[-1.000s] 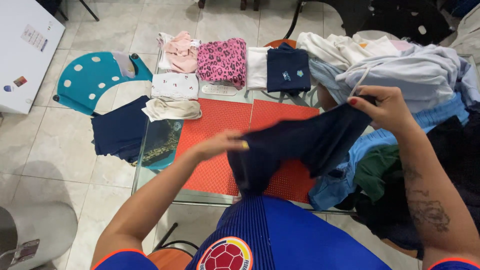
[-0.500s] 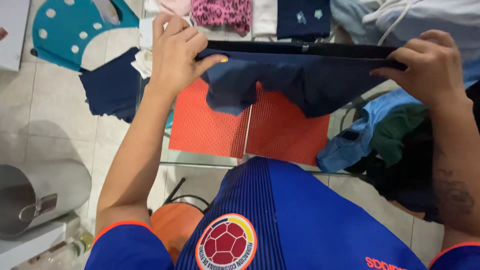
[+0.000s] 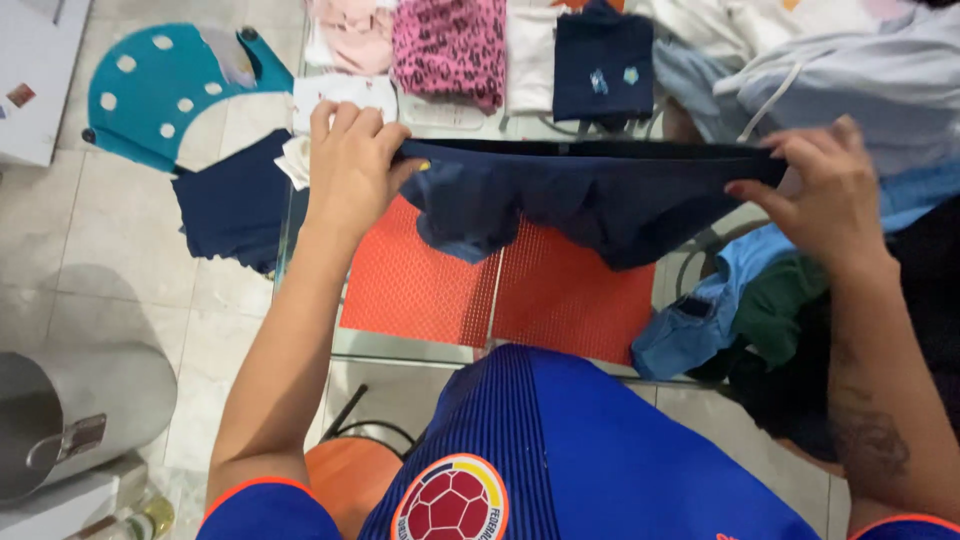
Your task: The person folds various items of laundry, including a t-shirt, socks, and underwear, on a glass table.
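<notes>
Beyond the grip, folded clothes [image 3: 450, 50] sit in a row; right of it an unsorted heap of garments [image 3: 830, 90] waits. The dark navy cloth garment [image 3: 590, 195] hangs unfolded above red mesh mats [image 3: 500, 285], pinched shut between left hand [image 3: 350, 165] and right hand [image 3: 825, 195].

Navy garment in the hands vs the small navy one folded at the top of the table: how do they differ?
The held navy garment is stretched wide between the left hand and right hand, hanging above the red mats; the folded navy piece lies flat in the row. The held one looks plain and larger; the folded one shows small pale emblems. Both are dark navy.
</notes>
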